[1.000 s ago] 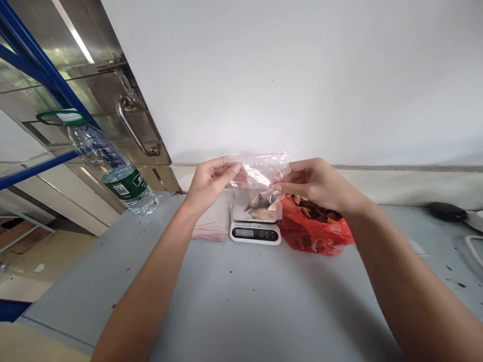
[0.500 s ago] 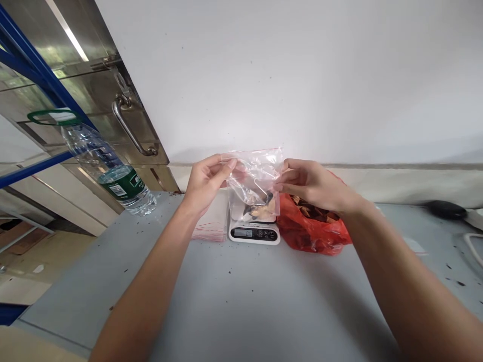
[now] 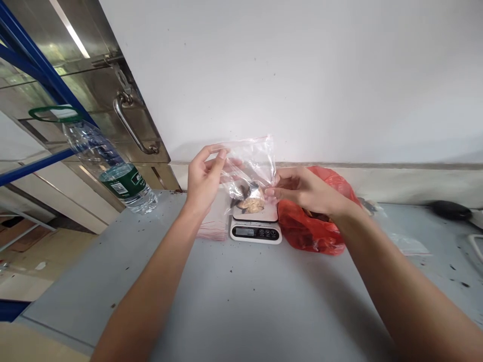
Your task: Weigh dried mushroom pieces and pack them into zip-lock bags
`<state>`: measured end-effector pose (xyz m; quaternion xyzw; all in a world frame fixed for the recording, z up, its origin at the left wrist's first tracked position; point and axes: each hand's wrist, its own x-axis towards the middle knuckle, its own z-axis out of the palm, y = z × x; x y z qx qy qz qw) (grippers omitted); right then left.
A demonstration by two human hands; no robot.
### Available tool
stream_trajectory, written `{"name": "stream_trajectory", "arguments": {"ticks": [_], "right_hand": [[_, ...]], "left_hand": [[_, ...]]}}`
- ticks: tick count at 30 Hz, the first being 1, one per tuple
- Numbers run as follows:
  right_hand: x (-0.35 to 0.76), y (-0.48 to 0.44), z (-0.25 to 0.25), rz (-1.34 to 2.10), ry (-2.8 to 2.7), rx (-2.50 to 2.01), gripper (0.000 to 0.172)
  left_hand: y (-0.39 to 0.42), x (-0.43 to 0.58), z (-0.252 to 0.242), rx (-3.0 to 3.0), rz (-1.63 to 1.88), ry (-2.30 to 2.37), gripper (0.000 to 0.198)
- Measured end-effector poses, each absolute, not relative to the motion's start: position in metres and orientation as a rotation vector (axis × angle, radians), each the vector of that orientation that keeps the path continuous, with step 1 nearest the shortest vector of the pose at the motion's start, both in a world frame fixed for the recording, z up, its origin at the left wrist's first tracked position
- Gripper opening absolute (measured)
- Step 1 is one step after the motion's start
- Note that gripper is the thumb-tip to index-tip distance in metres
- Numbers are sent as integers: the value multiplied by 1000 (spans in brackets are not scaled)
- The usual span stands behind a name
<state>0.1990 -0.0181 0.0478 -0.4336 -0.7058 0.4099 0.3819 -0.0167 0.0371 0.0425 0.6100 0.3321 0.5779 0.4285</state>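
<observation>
My left hand [image 3: 205, 176] is pinching the upper left of a clear bag [image 3: 251, 157], and my right hand [image 3: 300, 188] is gripping its right side. With dried pieces [image 3: 251, 203] lying inside, the clear bag is hanging over the scale [image 3: 255, 233]; I cannot tell whether it is touching. A red bag [image 3: 319, 239] is sitting just right of the scale, flat bags [image 3: 212, 229] just left.

Diffuse light whitens the wall [image 3: 320, 75], glare streaks the clear bag [image 3: 252, 157], and a soft shadow crosses the table [image 3: 211, 301].
</observation>
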Motion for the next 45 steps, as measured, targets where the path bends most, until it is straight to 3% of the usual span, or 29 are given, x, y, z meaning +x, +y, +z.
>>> {"name": "stream_trajectory", "arguments": {"ticks": [4, 10, 25, 33, 39, 45], "right_hand": [[201, -22, 53, 1065, -1838, -1072, 36], [205, -24, 56, 753, -1680, -1133, 52], [205, -28, 62, 673, -1625, -1121, 52], [208, -32, 68, 806, -1830, -1099, 39], [207, -33, 69, 626, -1930, -1154, 32], [204, -32, 66, 674, -1949, -1103, 24]], "left_hand": [[35, -16, 42, 1616, 1345, 792, 40], [26, -17, 51, 1635, 1150, 655, 51], [27, -28, 53, 1758, 1289, 735, 40], [21, -21, 52, 1935, 1203, 665, 35], [19, -17, 49, 1932, 1181, 662, 30], [18, -15, 48, 1913, 1172, 673, 31]]}}
